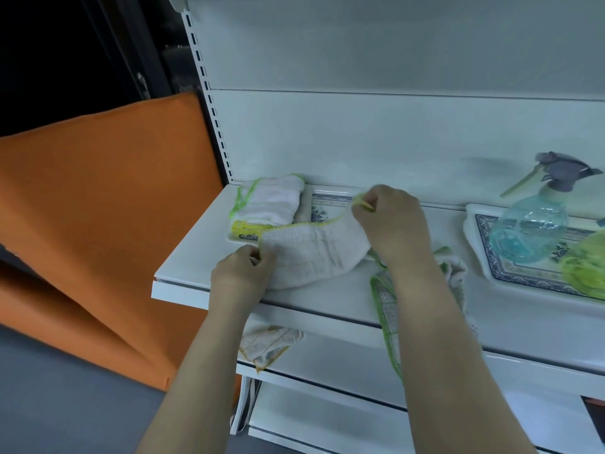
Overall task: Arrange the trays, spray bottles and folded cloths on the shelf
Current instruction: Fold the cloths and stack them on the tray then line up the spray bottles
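A white cloth with a yellow-green hem (311,253) is stretched over the shelf's front. My left hand (242,273) pinches its near left corner and my right hand (389,221) pinches its far right corner. It partly covers a white tray with blue patterned border (327,199) at the shelf's left. A stack of folded cloths (266,204) rests on that tray's left end. On the right, a second patterned tray (491,267) carries a blue spray bottle (530,224) with a grey trigger head and a green bottle (586,263) cut by the frame edge.
The white shelf (196,257) has a back panel behind it. A green-edged cloth (386,299) hangs over its front edge under my right arm. Another cloth (268,345) lies on the lower shelf. An orange panel (108,208) stands to the left.
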A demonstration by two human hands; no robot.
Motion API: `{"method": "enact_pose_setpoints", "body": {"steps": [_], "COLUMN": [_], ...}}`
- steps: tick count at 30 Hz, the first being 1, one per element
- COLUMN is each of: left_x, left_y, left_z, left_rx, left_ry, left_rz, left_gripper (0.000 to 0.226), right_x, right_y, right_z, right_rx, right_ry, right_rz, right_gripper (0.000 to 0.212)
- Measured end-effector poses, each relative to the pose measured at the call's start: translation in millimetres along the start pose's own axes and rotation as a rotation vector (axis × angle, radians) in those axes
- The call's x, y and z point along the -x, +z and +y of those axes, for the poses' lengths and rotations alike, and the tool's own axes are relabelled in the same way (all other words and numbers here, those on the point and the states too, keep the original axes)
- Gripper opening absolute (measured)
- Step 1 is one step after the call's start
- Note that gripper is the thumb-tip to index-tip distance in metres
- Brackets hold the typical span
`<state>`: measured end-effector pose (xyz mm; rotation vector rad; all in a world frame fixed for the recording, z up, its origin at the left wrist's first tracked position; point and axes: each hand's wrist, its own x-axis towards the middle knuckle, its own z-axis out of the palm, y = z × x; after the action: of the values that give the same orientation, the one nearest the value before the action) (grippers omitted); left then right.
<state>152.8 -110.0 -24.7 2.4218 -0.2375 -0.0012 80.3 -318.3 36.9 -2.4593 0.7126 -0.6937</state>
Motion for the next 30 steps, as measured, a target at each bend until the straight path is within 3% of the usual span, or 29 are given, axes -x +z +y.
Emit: {"method": "enact_pose_setpoints", "body": {"steps": [4, 7, 9, 11, 14, 15, 19, 23, 26, 30], "left_x": [-5.7, -12.5, -18.6, -25.6, -30.5, -31.1, -29.7, -29.2, -27.0, -18.9], "left_y": [-15.0, -23.9, -26.9, -26.2, -19.0, -16.6, -13.3, -12.8, -18.3, -27.6], "left_z": [5.4, 6.1, 4.1, 1.1, -2.3, -3.5, -5.8, -7.5, -3.7, 8.2], "left_rx": [0.050, 0.136, 0.146, 0.095, -0.085, -0.124, -0.167, -0.155, 0.009, 0.344], "left_ry": [-0.062, -0.139, -0.165, -0.137, -0.046, -0.024, 0.055, 0.124, 0.176, 0.166], "left_rz": [-0.134, -0.207, -0.247, -0.286, -0.335, -0.348, -0.342, -0.336, -0.361, -0.315], "left_gripper": [0.060, 0.061, 0.062, 0.060, 0.048, 0.044, 0.041, 0.030, 0.017, 0.022], "right_x": [15.0, 38.4, 47.7, 50.0, 43.4, 41.4, 35.3, 35.7, 39.7, 43.5], "right_y": [23.7, 47.8, 57.4, 59.8, 60.5, 60.1, 62.3, 64.2, 57.3, 40.1], "right_z": [-56.6, -78.6, -77.3, -72.6, -59.1, -54.9, -44.6, -47.4, -49.7, -52.1], "right_rx": [-0.212, -0.109, -0.086, -0.180, -0.103, -0.041, 0.036, 0.015, -0.093, -0.278], "right_ry": [-0.220, -0.288, -0.253, -0.156, -0.054, 0.008, 0.239, 0.257, 0.211, 0.182], "right_rz": [-0.109, -0.456, -0.668, -0.590, -0.145, -0.076, -0.184, -0.199, -0.149, -0.152], "right_gripper": [0.014, 0.009, 0.021, 0.031, 0.023, 0.020, 0.021, 0.016, 0.021, 0.021]}}
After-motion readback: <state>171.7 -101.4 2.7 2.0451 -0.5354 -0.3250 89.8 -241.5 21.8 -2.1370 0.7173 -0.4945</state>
